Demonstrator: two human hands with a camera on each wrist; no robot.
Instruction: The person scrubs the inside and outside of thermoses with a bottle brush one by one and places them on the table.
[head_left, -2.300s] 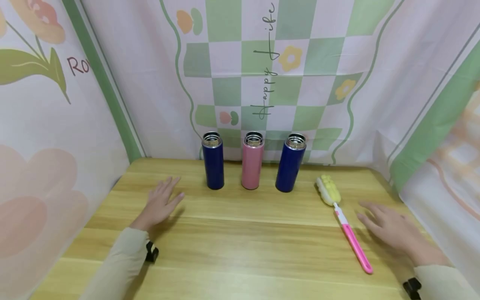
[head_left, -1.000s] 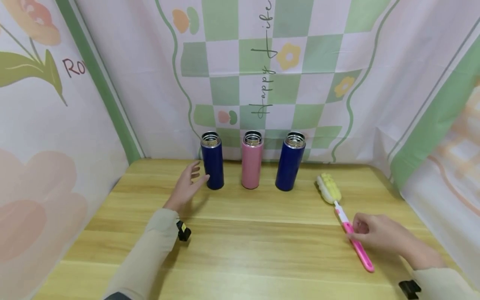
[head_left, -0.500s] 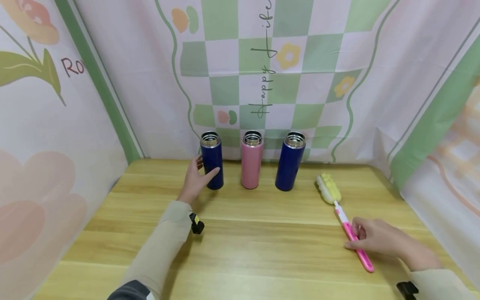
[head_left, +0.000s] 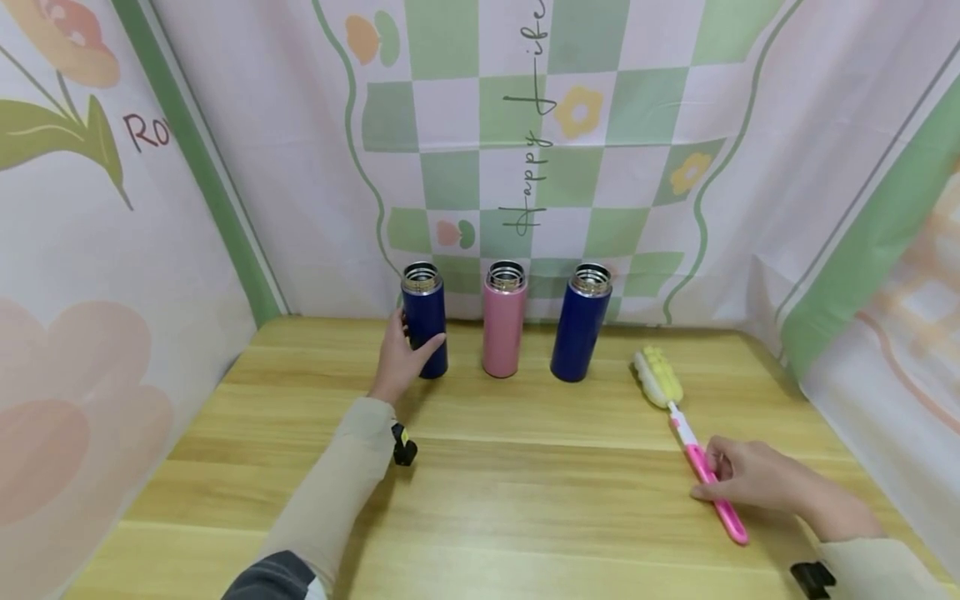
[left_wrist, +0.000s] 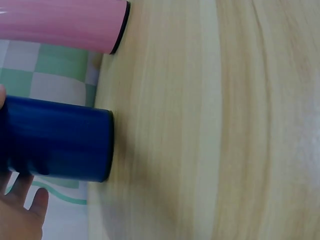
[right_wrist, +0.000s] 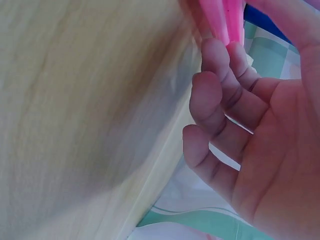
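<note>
My left hand (head_left: 400, 364) grips the left dark-blue thermos bottle (head_left: 425, 315), thumb across its front and fingers round its far side. That bottle stands upright on the table, its mouth uncapped; in the left wrist view the blue bottle (left_wrist: 60, 137) has fingertips along its lower side. My right hand (head_left: 765, 477) pinches the pink handle of a bottle brush (head_left: 697, 458), which lies on the table with its yellow-and-white sponge head pointing away. In the right wrist view the pink handle (right_wrist: 227, 20) meets the thumb and foremost fingers, while the other fingers are loosely bent.
A pink bottle (head_left: 504, 329) and a second dark-blue bottle (head_left: 580, 329), both uncapped, stand upright in a row to the right of the gripped one. Behind the wooden table (head_left: 510, 500) hangs a checked green-and-white cloth (head_left: 450, 117); more cloth hangs at both sides.
My left hand has moved right and forward from the bare table to the left blue bottle and closed round it. My right hand has come left onto the brush handle and pinched it.
</note>
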